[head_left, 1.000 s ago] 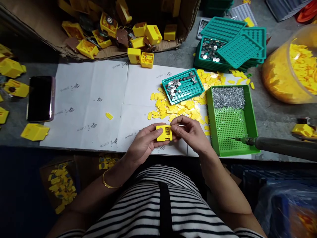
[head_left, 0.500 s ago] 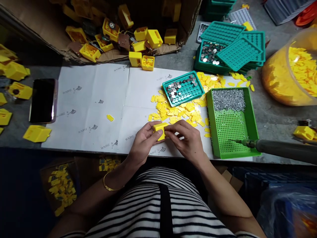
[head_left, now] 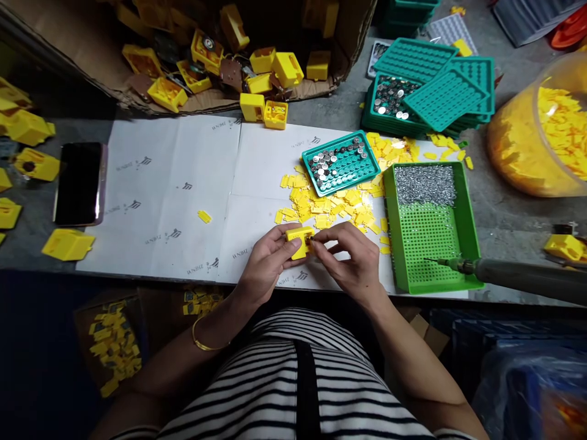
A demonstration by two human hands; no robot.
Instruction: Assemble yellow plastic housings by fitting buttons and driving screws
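My left hand (head_left: pixel 266 260) grips a small yellow plastic box (head_left: pixel 298 239) by its left side, just above the white paper sheets (head_left: pixel 183 195) near the table's front edge. My right hand (head_left: pixel 351 260) meets the box from the right, its fingers curled and pinched against the box's right face; what the fingertips hold, if anything, is too small to make out. Just beyond both hands lies a loose pile of small yellow plastic pieces (head_left: pixel 330 201). A teal tray of silver button cells (head_left: pixel 340 162) rests on that pile.
A green perforated tray (head_left: pixel 431 226) with small silver screws stands to the right, an electric screwdriver (head_left: pixel 513 274) across its near corner. A cardboard box of yellow housings (head_left: pixel 220 55) is at the back, stacked teal trays (head_left: pixel 426 85) back right, a tub of yellow pieces (head_left: pixel 541 134) far right, a phone (head_left: pixel 79 183) left.
The yellow box has been turned, its open face no longer toward me. My right hand's fingers have closed in on its right side, and both hands have shifted slightly.
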